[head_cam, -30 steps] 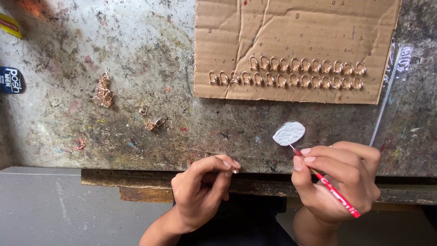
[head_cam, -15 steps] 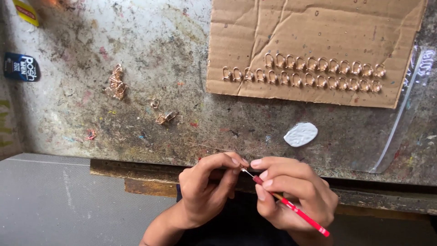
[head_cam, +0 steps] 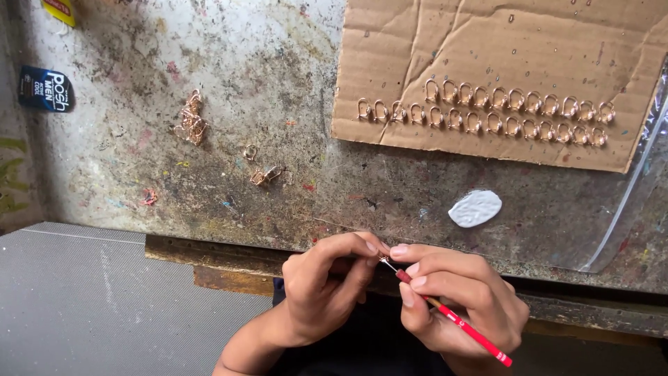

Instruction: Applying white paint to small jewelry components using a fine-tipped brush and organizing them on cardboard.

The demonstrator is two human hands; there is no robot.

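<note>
red brush (head_cam: 459, 326) in right hand (head_cam: 463, 299), tip at left hand (head_cam: 323, 289)

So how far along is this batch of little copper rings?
Done: two rows of rings set on the cardboard. In hand: the left hand pinches one piece while the right hand touches a red brush to it. Left: loose rings on the bench.

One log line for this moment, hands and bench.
left hand: pinches small metal piece | right hand: red brush, tip at piece | white blob: on bench
</note>
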